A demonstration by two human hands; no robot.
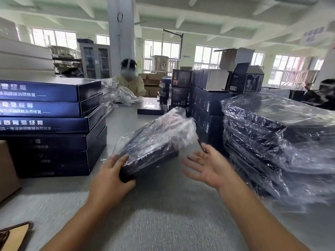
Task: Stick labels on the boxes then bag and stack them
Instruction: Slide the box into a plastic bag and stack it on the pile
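Note:
A flat dark blue box in a clear plastic bag [155, 140] is tilted up above the grey table [154, 214], its far end raised toward the right. My left hand [112, 176] grips its near corner, thumb on top. My right hand [208, 165] is open, palm up and fingers spread, just right of the box and apart from it. On the right stands a stack of bagged boxes [279, 142]. A stack of unbagged blue boxes [52, 124] stands on the left.
Smaller dark blue cartons [208, 98] are piled behind the bagged stack. A lone flat box [149, 106] lies farther back. A person in a face shield [129, 78] sits across the table by loose bags [117, 95]. A brown carton [7, 169] sits at the left edge.

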